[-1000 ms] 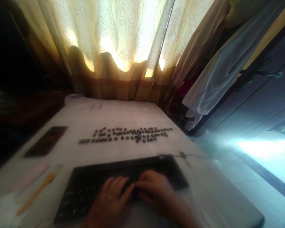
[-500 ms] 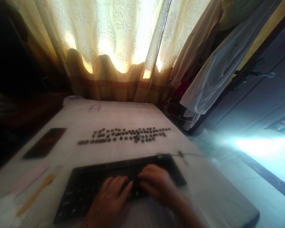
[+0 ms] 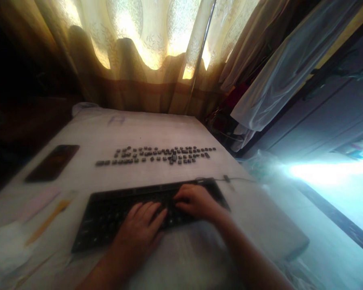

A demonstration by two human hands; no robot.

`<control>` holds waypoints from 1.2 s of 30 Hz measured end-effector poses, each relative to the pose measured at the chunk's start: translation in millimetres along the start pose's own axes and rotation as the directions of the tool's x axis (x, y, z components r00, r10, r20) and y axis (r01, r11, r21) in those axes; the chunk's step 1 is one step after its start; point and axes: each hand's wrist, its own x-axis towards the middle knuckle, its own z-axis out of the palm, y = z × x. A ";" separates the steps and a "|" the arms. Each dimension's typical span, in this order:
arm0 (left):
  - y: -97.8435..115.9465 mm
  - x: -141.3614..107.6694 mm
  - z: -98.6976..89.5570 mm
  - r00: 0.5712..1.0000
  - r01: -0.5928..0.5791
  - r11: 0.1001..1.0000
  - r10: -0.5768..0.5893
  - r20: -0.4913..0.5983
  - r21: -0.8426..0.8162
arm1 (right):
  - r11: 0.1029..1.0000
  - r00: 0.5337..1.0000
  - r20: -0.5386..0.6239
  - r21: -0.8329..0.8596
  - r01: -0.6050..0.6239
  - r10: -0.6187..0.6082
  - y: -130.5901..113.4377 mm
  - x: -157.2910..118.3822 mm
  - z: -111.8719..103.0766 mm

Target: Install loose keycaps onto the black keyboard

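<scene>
A black keyboard lies at a slant on the pale-covered table in front of me. My left hand rests on its middle and lower edge, fingers stretched out and flat over the keys. Just to the right, my right hand is over the keyboard with thumb and fingers curled toward each other at the keys. Whatever is between those fingertips is hidden and blurred. Beyond the keyboard, loose dark keycaps lie in rough rows on the table.
At the left lie a dark phone, a pink flat piece, an orange-handled brush-like tool and a crumpled white sheet. A thin cable runs off the table's right side. A curtain hangs behind.
The camera view has tilted down, so the table and keyboard sit higher in the picture. Both hands stay on the keyboard in nearly the same places, and more of the forearms shows.
</scene>
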 end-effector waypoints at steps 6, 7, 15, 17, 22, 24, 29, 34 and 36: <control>0.2 4.5 -1.1 0.998 -0.027 0.999 0.028 0.055 -0.019 | 0.999 0.998 0.053 0.011 0.041 -0.041 -0.6 3.7 -7.0; 0.7 5.9 -1.2 0.998 -0.033 0.999 0.034 0.058 -0.019 | 0.999 0.997 0.056 0.014 0.045 -0.046 -1.5 4.4 -7.9; 5.0 11.5 -0.9 0.997 -0.041 0.999 0.041 0.068 -0.008 | 0.999 0.995 0.097 0.010 0.035 -0.036 -7.0 6.1 -4.9; 5.6 12.3 -0.7 0.997 -0.034 0.999 0.034 0.062 -0.011 | 0.999 0.995 0.092 -0.023 0.036 -0.033 -8.5 5.6 -4.2; 7.6 16.1 1.8 0.997 -0.010 1.000 0.012 0.077 -0.027 | 0.998 0.997 0.075 -0.060 0.032 -0.028 -12.1 3.6 -2.3; 8.5 17.2 2.5 0.997 -0.011 1.000 0.013 0.070 -0.027 | 0.999 0.997 0.069 -0.034 0.022 -0.019 -12.3 3.1 -1.0; 9.3 18.3 1.9 0.997 0.000 1.000 0.001 0.079 -0.020 | 1.000 0.997 0.079 0.016 -0.011 0.010 -10.7 1.9 0.9; 9.1 18.9 1.2 0.995 0.016 0.999 -0.012 0.096 -0.038 | 1.000 0.998 0.061 -0.003 0.010 -0.010 -8.6 -3.5 5.2; 9.4 19.1 1.3 0.995 0.026 0.999 -0.022 0.097 -0.041 | 0.999 0.999 0.046 -0.034 0.013 -0.012 -8.7 -6.1 8.1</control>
